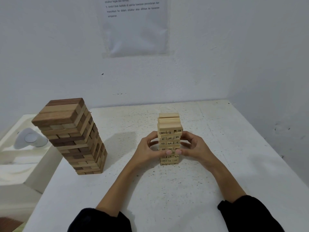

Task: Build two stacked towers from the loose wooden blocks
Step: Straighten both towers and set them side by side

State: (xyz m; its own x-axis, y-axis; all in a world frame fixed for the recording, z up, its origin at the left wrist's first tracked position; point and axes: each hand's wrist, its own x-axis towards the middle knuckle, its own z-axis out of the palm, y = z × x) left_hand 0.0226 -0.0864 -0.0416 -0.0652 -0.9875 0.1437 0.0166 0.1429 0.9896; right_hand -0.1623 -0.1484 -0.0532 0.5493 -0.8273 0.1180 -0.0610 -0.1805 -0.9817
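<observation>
A small tower of pale numbered wooden blocks stands at the middle of the white table. My left hand presses its left side and my right hand presses its right side, fingertips on the middle layers and thumbs meeting across the front. The top layer has a gap between its blocks. A taller tower of larger brown and tan blocks stands at the table's left edge, leaning slightly, untouched.
Left of the table, a lower white surface holds a white rounded object. A wall rises right behind the table, with a printed sheet taped on it. The table's right edge runs close to a side wall.
</observation>
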